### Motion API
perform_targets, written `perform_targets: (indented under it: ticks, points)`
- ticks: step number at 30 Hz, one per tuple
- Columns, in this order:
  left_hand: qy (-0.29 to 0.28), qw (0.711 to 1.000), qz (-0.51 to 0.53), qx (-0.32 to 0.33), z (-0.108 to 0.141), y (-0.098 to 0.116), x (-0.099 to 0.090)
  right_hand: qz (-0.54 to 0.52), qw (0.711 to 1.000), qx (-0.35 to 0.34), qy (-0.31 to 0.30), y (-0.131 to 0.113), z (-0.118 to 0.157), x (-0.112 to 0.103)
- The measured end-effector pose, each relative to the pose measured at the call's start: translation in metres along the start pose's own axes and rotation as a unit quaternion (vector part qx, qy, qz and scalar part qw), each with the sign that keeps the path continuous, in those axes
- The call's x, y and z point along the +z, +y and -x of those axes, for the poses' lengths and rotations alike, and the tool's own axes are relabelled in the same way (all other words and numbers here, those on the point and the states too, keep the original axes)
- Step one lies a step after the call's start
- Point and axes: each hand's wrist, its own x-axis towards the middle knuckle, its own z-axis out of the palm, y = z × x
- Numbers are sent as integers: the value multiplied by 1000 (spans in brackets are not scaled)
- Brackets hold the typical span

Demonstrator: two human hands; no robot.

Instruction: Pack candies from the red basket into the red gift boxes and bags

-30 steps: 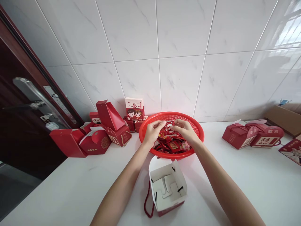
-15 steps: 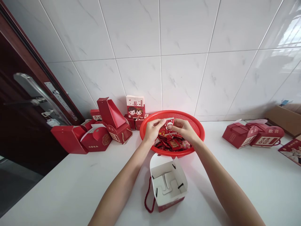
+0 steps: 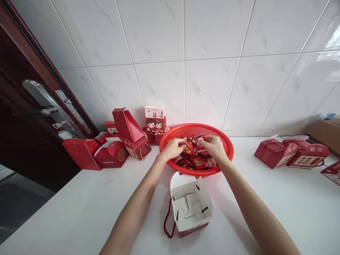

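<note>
A red perforated plastic basket (image 3: 230, 148) holds a heap of red-wrapped candies (image 3: 198, 162). Over its left part, my left hand (image 3: 174, 148) pinches a shiny red candy (image 3: 188, 148) between thumb and fingers. My right hand (image 3: 215, 148) is closed on a red packet with white print (image 3: 200, 140), just right of the other candy. Nearer to me, between my forearms, stands a small paper box (image 3: 192, 226) with its flaps up and its white inside showing. A dark red cord handle (image 3: 166, 221) hangs from its left side.
Several folded red gift boxes (image 3: 110, 156) stand at the left, near a dark door with a metal handle (image 3: 50, 106). A printed box (image 3: 154, 119) rests against the tiled wall. More red boxes (image 3: 276, 152) and a brown carton (image 3: 324, 134) are at the right.
My hands have moved slightly apart and lower into the basket. The left one now has a shiny red candy at its fingertips; the white-printed packet is at the right hand. The view shifted slightly.
</note>
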Motion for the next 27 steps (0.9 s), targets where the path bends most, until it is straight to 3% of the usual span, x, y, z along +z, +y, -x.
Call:
perform_targets:
  ticks: [4, 7, 15, 20, 27]
  points:
    - [-65, 995, -80, -15, -2, -9, 0, 255, 966, 34, -22, -4, 4, 6]
    - [-119, 984, -127, -31, -3, -10, 2, 342, 937, 41, -52, -11, 8, 8]
    - [-121, 971, -205, -28, -3, -8, 2, 361, 923, 36, -125, -7, 4, 4]
    - [-148, 964, -217, -44, -2, -6, 3, 352, 926, 29, -132, -1, -1, 4]
    - [-104, 980, -164, -40, -2, 4, 1, 330, 935, 41, -125, -5, 0, 4]
